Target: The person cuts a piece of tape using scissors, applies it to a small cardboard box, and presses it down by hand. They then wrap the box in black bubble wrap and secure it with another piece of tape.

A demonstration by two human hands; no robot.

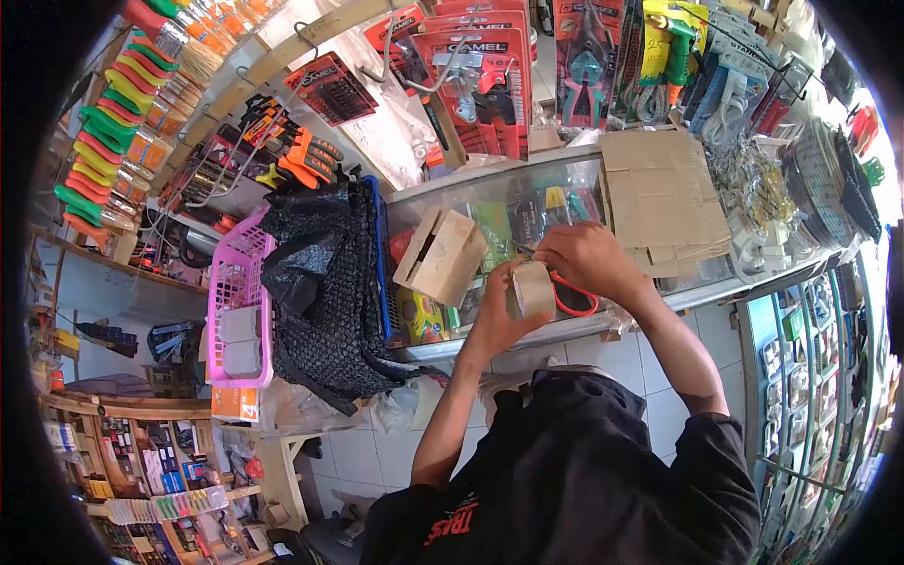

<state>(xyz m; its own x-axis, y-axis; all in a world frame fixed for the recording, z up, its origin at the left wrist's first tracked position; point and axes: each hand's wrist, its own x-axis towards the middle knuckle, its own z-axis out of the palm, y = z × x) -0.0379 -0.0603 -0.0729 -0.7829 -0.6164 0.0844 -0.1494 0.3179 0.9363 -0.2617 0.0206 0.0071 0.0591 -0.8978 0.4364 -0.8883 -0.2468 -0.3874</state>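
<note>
My left hand [497, 311] is closed around a roll of brown packing tape [537, 290], held over the glass counter with its hollow core turned to the left. Just above the roll, my right hand [589, 259] has its fingers bent and pinched together at the tape's upper edge; what lies between the fingertips is hidden. Under my right wrist are scissors [595, 305] with red handles, their blades mostly covered. To the left of the roll stands a small wooden box [443, 256] with a dark slot in its top.
Flattened cardboard [664, 193] lies on the counter to the right. A black woven bag [330, 292] and a pink basket [266, 325] stand at the left. Packaged tools [480, 85] hang ahead, with paintbrushes [122, 141] at the upper left. A glass display case [800, 377] is at the right.
</note>
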